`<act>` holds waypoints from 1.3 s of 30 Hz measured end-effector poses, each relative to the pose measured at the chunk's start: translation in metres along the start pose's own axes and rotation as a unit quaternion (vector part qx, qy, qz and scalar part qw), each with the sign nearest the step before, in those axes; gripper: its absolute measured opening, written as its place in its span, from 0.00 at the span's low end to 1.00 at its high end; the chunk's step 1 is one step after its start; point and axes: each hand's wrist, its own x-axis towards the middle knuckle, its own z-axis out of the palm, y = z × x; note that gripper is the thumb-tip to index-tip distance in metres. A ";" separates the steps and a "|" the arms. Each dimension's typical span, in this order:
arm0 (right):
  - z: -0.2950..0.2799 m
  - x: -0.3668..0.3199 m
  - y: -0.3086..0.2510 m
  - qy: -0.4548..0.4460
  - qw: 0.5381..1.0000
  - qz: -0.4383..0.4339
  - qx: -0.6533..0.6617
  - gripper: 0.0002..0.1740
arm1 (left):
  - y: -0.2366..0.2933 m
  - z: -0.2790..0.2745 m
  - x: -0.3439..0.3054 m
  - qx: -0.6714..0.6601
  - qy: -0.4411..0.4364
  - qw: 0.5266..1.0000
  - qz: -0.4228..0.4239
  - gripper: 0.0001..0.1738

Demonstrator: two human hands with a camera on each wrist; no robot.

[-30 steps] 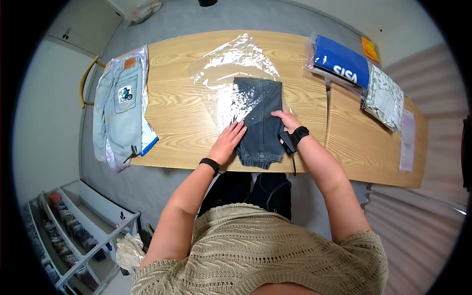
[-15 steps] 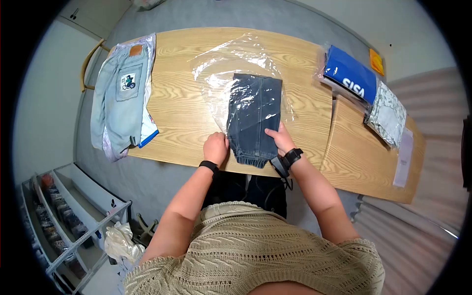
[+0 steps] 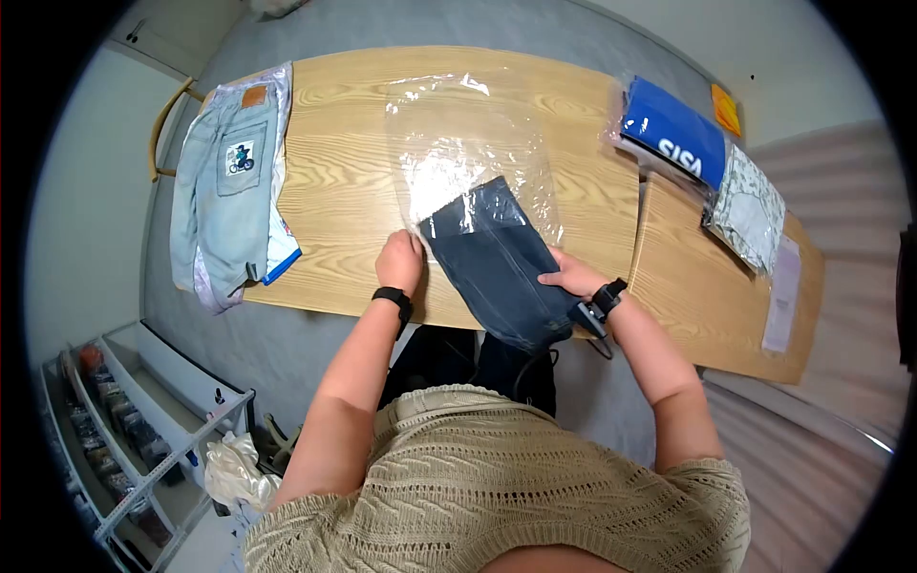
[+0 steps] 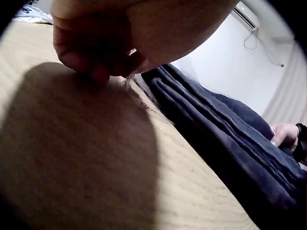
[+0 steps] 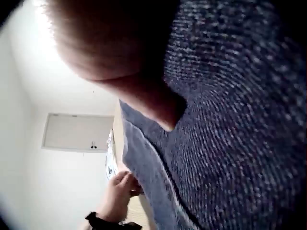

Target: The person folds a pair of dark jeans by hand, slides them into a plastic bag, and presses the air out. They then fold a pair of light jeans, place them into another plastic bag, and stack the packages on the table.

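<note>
A folded pair of dark denim pants (image 3: 501, 277) lies slantwise at the table's near edge, its far end inside a clear plastic bag (image 3: 497, 134). My right hand (image 3: 575, 277) grips the right side of the pants, thumb on top; the right wrist view shows that thumb pressing the denim (image 5: 230, 124). At the bag's near left corner, my left hand (image 3: 399, 260) pinches the plastic with curled fingers. In the left wrist view, a bit of clear film shows at the left hand's (image 4: 100, 52) fingertips, beside the layered folds of the pants (image 4: 216, 129).
Light blue jeans (image 3: 224, 205) with a motorbike patch lie on other clothes at the table's left. A blue bagged package (image 3: 673, 134), a patterned bagged garment (image 3: 748, 210) and a pale flat packet (image 3: 783, 296) are at the right. A white rack (image 3: 153, 487) stands at lower left.
The pants have slid toward the body and turned, their near end swinging right; less of them is under the plastic. My left hand went from lying flat on them to pinching the bag's edge.
</note>
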 end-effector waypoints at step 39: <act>-0.088 -0.015 0.049 0.473 0.878 0.018 -0.067 0.38 | 0.002 -0.047 -0.018 -0.127 0.046 0.974 0.184 0.16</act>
